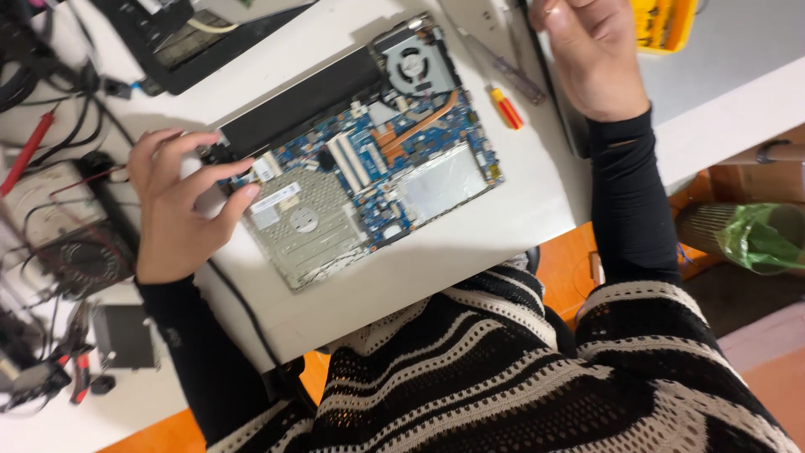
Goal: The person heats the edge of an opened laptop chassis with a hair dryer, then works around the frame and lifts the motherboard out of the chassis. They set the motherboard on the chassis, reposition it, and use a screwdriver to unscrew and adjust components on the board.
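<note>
On the white table (520, 210) lies an opened laptop (360, 159), left hand (180, 205) fingers (239, 195) spread upon it.

The person is wearing tight black sleeves that are reaching down both forearms and ending at the wrists, leaving the left hand (176, 210) and the right hand (591, 54) bare. The right sleeve is showing a small slit or tear near the wrist. Over these sleeves a loose knitted top is hanging, open-weave, running in broad black and cream stripes with dotted, lacy rows between them. No rings, watch or gloves are showing on either hand.
</note>
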